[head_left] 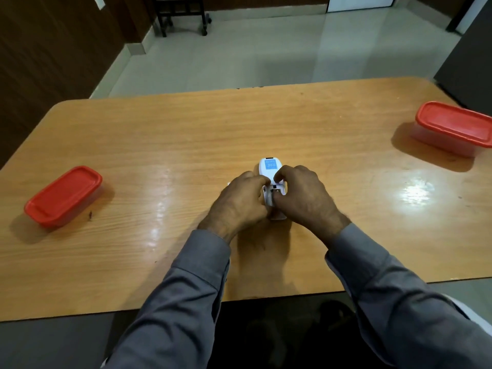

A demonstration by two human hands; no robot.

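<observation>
Both hands, the left hand [241, 202] and the right hand [303, 198], grip a white device [270, 167] on the desk [186, 134]. Two red boxes, one [64, 195] left and one [454, 126] right, stand well apart from it.

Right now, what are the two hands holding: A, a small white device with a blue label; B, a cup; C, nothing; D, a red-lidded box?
A: the left hand and right hand both grip the white device, while the left red-lidded box and the right red-lidded box sit apart, untouched.
</observation>
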